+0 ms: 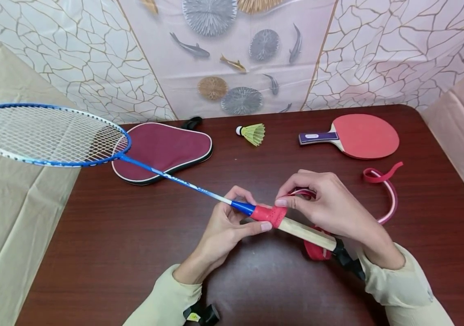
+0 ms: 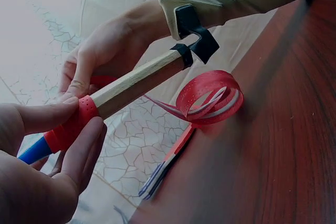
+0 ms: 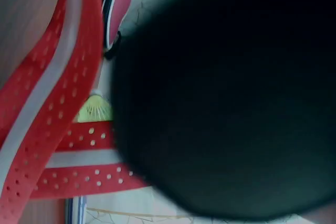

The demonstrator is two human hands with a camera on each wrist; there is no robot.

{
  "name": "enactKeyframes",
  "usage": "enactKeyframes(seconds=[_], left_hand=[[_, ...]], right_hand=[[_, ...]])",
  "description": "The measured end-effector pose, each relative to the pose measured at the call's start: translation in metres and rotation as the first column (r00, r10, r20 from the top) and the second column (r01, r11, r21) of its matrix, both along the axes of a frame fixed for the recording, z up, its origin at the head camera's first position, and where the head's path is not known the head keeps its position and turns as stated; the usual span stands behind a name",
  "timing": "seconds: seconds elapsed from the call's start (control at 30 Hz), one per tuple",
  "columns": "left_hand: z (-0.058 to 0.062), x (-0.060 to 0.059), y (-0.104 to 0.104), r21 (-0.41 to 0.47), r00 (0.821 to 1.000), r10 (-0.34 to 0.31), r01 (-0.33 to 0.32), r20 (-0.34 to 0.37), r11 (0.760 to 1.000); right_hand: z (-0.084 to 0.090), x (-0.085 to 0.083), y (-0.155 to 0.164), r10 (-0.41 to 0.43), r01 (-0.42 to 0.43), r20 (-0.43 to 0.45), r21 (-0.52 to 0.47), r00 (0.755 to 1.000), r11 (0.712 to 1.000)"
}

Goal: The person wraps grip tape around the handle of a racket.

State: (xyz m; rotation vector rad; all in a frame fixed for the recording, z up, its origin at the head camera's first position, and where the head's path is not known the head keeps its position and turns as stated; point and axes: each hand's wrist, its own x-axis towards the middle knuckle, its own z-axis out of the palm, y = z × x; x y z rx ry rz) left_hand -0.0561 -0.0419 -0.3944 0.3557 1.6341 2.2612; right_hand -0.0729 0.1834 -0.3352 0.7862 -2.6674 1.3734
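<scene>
A blue and white badminton racket (image 1: 183, 182) slants across the head view, its strung head at the left. My left hand (image 1: 219, 231) holds it at the top of the handle, thumb on the red perforated grip tape (image 1: 262, 213) wound there. Below the winding, the wooden handle (image 1: 307, 233) is bare down to its black end. My right hand (image 1: 330, 203) pinches the tape between thumb and fingers beside the winding's lower edge. The tape's loose length (image 2: 210, 111) hangs in curls with a pale stripe along it. A dark blurred shape covers much of the right wrist view.
On the brown table (image 1: 134, 271), a maroon paddle case (image 1: 162, 147) lies beneath the racket's shaft. A yellow shuttlecock (image 1: 254, 134) and a red table tennis paddle (image 1: 364, 136) lie along the back. Patterned cloth (image 1: 240, 59) hangs behind.
</scene>
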Motion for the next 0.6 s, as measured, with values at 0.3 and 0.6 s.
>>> enactKeyframes(seconds=[0.3,0.6], left_hand=[[0.002,0.001,-0.001,0.019,0.994,-0.015,0.017,-0.107,1.0],[0.0,-0.002,-0.001,0.013,0.991,0.003,-0.001,-0.135,1.0]], right_hand=[[-0.014,-0.005,-0.008,0.016,-0.015,-0.016,0.027,1.0,1.0],[-0.018,-0.008,-0.009,0.051,-0.052,0.033,0.05,0.998,0.997]])
